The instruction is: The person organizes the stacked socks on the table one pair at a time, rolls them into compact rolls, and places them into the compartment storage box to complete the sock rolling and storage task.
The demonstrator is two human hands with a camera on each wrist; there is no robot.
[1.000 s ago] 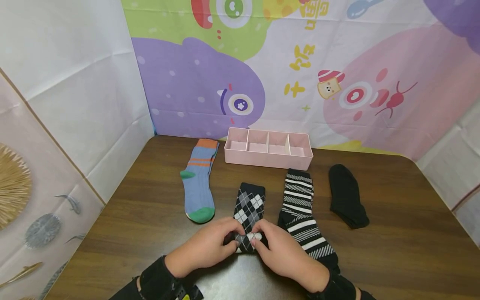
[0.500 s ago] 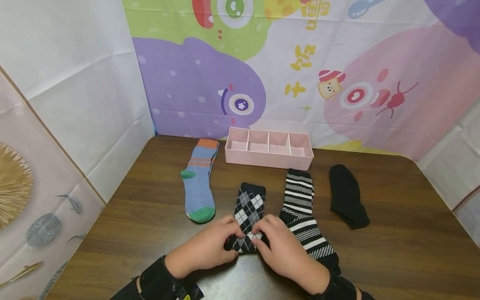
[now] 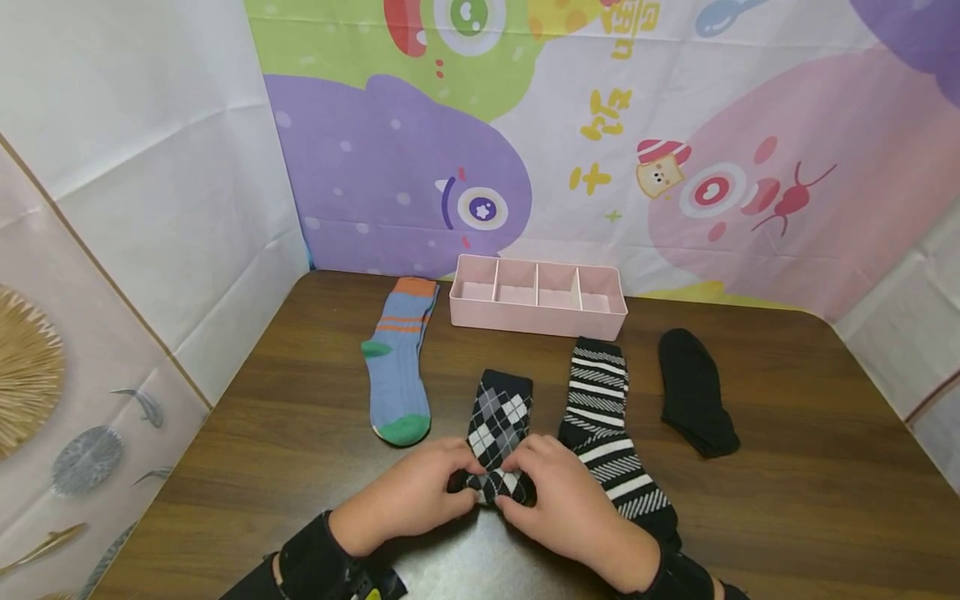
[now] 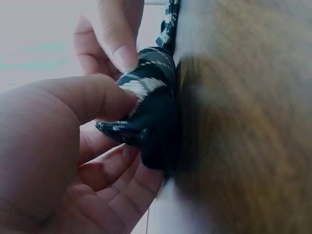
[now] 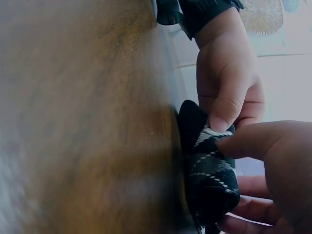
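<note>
An argyle sock in black, grey and white lies mid-table, its dark cuff pointing away from me. Its near end is folded over into a thick roll, and both hands hold that roll. My left hand pinches the left side between thumb and fingers; my right hand does the same on the right. In the left wrist view the rolled sock sits between the thumbs and fingers, touching the wood. The right wrist view shows the roll from its other side, with both thumbs pressing on it. Fingers hide parts of the roll.
A black-and-white striped sock lies close by my right hand. Farther right is a plain black sock. A blue sock with orange and green parts lies left. A pink box with several compartments stands at the table's back.
The argyle sock's near end has been turned over into a thicker roll, and its cuff has slid slightly toward me. The hands have shifted only a little; the other things have stayed put.
</note>
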